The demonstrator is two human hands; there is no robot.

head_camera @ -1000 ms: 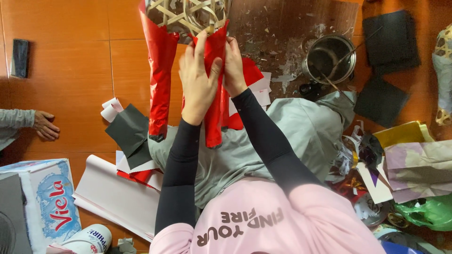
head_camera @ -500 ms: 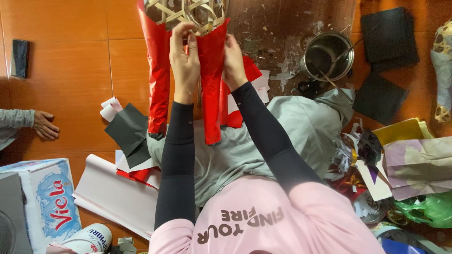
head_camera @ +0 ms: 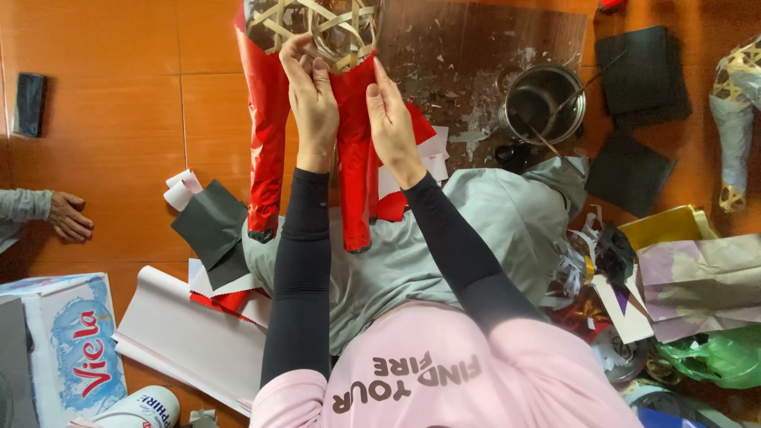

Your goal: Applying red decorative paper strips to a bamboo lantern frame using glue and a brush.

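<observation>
Above the lap, at top centre of the view: woven bamboo frame (head_camera: pixel 317 28), partly wrapped in glossy red paper (head_camera: pixel 354 143). Two long red strips hanging down from frame, one at left, one in middle reaching grey cloth (head_camera: pixel 444 246) spread over the knees. Left hand (head_camera: pixel 311 99) pressed flat on middle strip, fingers (head_camera: pixel 292 54) curled up to frame's lower edge, pinching paper against bamboo. Right hand (head_camera: pixel 390 119) just beside, palm against same strip's right edge, fingers straight, not clenched. Both forearms in black sleeves. Right of frame: metal pot (head_camera: pixel 543 103) with a stick inside, on a stained dark board (head_camera: pixel 468 47). Black paper squares (head_camera: pixel 642 71) further right. Lower left: grey sheet (head_camera: pixel 212 230), white paper roll (head_camera: pixel 182 345). Far left edge: another person's hand (head_camera: pixel 70 218) resting on orange floor (head_camera: pixel 103 119), well apart.
</observation>
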